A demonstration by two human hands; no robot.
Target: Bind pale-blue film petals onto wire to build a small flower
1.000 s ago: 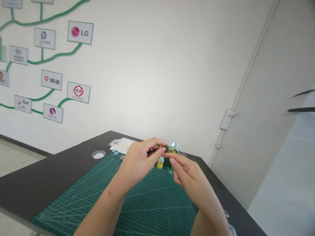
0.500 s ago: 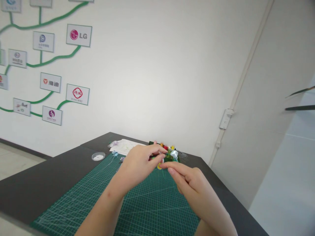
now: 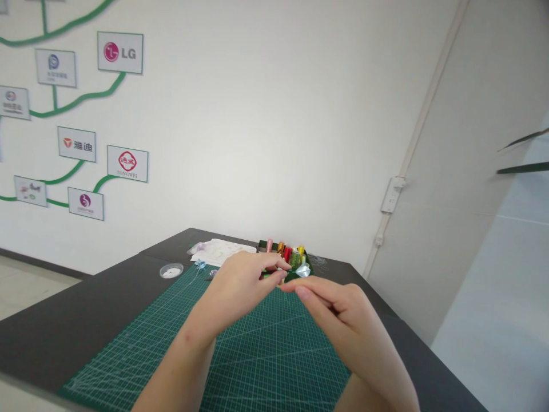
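Note:
Both my hands meet above the far part of a green cutting mat (image 3: 240, 366). My left hand (image 3: 242, 286) is closed in a pinch on a thin dark tool whose tip pokes out toward the right. My right hand (image 3: 332, 312) is closed too, its thumb and forefinger pinched on something small next to a pale blue ribbon bow (image 3: 302, 270). Whether the fingers hold the bow itself is hidden. Just behind the hands stands a dark box of coloured small bottles (image 3: 283, 254).
The mat lies on a dark table (image 3: 64, 320). A small round clear dish (image 3: 171, 270) and white paper sheets (image 3: 221, 252) sit at the far left. The white wall with logo signs is behind; the table's right edge drops off near a grey door.
Both hands have sunk a little lower toward the mat, so the box of bottles now shows above them. The pinches stay closed.

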